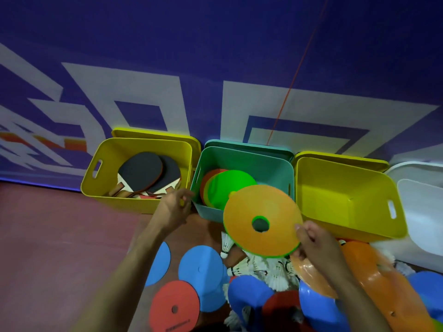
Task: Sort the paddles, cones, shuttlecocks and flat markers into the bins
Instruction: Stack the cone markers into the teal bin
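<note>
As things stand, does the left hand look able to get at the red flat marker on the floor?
Probably yes. The left hand holds nothing visible and hovers near the paddle bin; the red flat marker lies uncovered on the floor below that forearm, with nothing on top of it.

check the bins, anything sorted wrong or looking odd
Nothing looks missorted: paddles lie in the left yellow bin, disc cones in the teal bin. The right yellow bin holds nothing visible.

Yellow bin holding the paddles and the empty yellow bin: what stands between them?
In the head view, a teal bin holding green and orange disc cones stands between them.
</note>
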